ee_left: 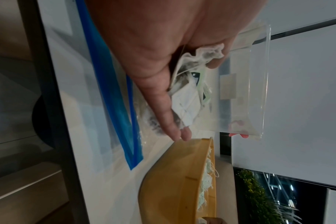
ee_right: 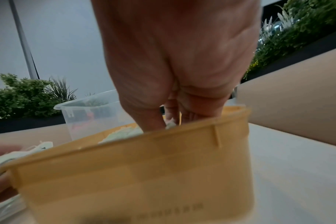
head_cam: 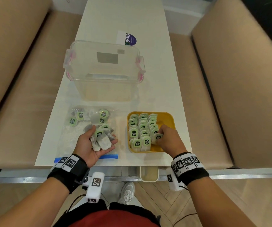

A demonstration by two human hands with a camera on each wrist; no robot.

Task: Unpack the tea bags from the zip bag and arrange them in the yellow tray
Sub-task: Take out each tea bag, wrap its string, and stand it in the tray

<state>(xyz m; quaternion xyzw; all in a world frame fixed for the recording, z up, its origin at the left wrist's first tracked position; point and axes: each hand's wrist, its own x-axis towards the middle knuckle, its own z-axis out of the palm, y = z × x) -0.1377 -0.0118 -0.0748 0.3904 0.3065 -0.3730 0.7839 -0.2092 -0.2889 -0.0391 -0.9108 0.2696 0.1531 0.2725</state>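
So, going left to right in the head view: the zip bag (head_cam: 76,128) lies flat at the lower left of the table (head_cam: 173,99), blue zipper edge toward the bottom of the frame, with a few tea bags (head_cam: 80,115) left inside near its upper end. Over it, the left hand (head_cam: 91,145) sits palm up, fingers loosely cupped round a bundle of tea bags (head_cam: 101,140). The left wrist view shows them resting on the palm, the thumb alongside, not squeezed tight.

Up the middle of the frame stands a clear plastic box (head_cam: 105,71), with a card (head_cam: 126,38) behind it.

To the right of the zip bag sits the yellow tray (head_cam: 168,118), three rows of tea bags standing on edge, the rows running from the top of the frame toward the bottom. The right hand (head_cam: 166,138) is down in the tray's lower right part, fingers curled together and pinching one tea bag (head_cam: 158,137) at the near end of the right-hand row.

What matters next, I reckon: the open slot is right under the right hand's fingers at the end of that row, and the tray's right strip is bare. The supply sits in the left hand, just across the tray's left wall, so the right hand is the nearer one to place from it.
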